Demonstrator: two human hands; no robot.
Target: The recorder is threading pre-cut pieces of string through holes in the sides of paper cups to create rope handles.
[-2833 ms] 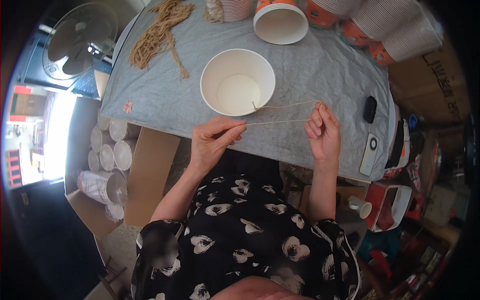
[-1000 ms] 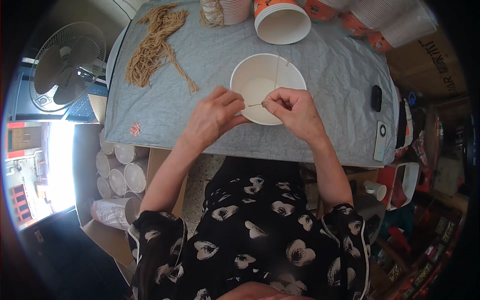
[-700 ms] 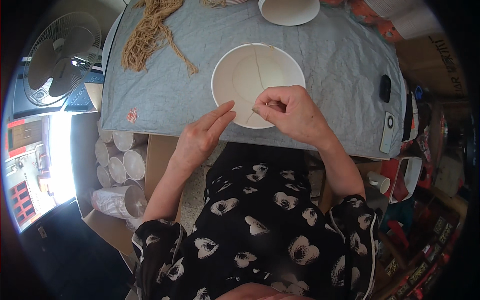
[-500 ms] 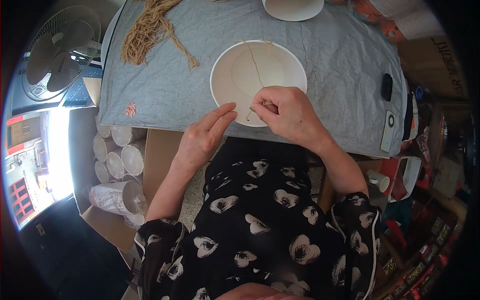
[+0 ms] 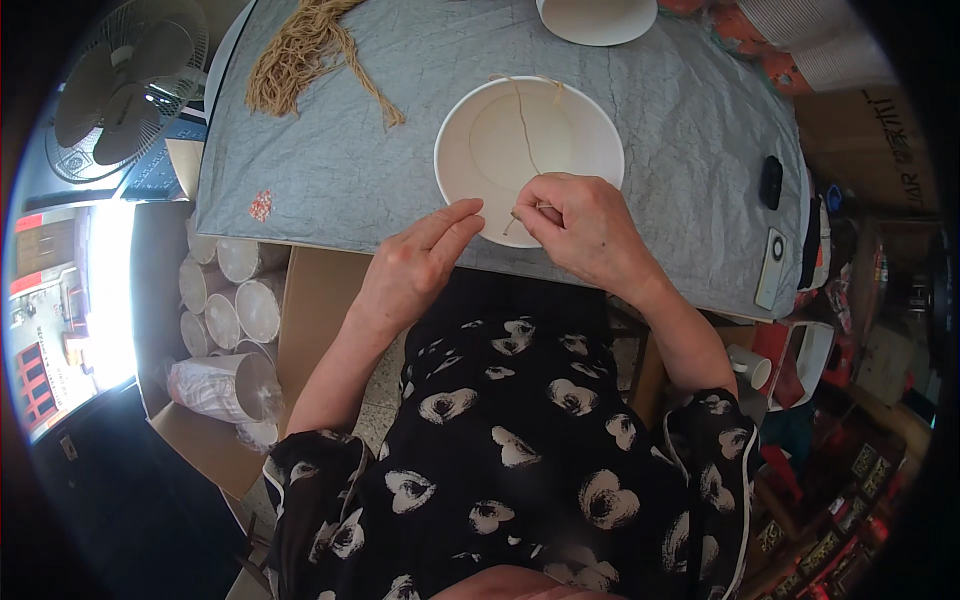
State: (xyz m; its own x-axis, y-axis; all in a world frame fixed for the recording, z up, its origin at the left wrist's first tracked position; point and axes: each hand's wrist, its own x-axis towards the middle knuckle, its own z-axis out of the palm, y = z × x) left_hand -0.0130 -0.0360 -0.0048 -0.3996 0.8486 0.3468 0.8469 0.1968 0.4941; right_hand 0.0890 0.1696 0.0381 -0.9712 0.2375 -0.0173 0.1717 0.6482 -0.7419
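Note:
A white paper tub (image 5: 462, 165) stands near the table's front edge, its wide mouth toward me. A thin tan string (image 5: 526, 128) runs from its far rim down across the inside to my right hand (image 5: 592, 228). That hand is closed, with the string pinched between thumb and forefinger. A short loose end pokes out below the fingertips. My left hand (image 5: 412, 268) is beside the tub's near left rim, its fingers stretched out and nothing seen in them. Whether its fingertips touch the rim I cannot tell. A hank of tan string (image 5: 295, 65) lies at the far left.
Another white tub (image 5: 598, 22) is at the table's far side. A black object (image 5: 770, 182) and a pale slim device (image 5: 771, 268) lie at right. Stacked tubs fill a cardboard box (image 5: 318, 300) at left, near a fan (image 5: 125, 95). A mug (image 5: 750, 366) is lower right.
The view has shifted slightly, so the tub appears a little farther right. My right hand keeps its pinch on the string, and my left hand stays beside the rim.

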